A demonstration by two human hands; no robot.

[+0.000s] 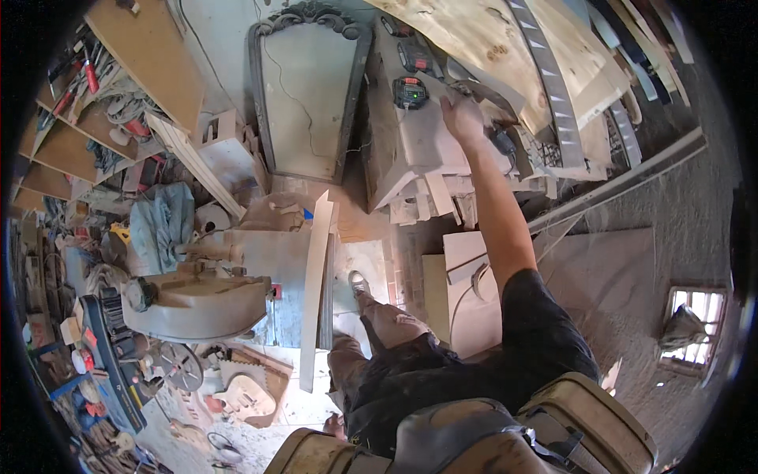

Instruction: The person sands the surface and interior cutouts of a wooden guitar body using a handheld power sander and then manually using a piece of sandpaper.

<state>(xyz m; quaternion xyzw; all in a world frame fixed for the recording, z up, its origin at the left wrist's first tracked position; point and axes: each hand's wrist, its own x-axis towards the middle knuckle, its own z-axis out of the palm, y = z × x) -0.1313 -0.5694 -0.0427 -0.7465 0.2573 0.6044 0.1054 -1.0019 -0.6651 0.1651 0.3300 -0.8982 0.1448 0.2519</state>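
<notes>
My right hand (463, 122) reaches out over the dusty bench (430, 146) at the upper middle, thumb apart from the fingers. Just beyond its fingertips lies a small grey-brown object (472, 89), too unclear to name. To the left of the hand sits a black and red device with a green light (410, 93), which looks like a battery charger. Behind that rests another black and red block (414, 58), like a tool battery. My left hand (335, 426) shows only as a small patch low beside my body, its fingers hidden.
A long pale board (317, 292) stands along a bandsaw-like machine (197, 304) on my left. An ornate dark frame (260, 103) leans at the back. Wood slabs (466, 47) overhang the bench's right side. A guitar-shaped body (246, 397) lies lower left.
</notes>
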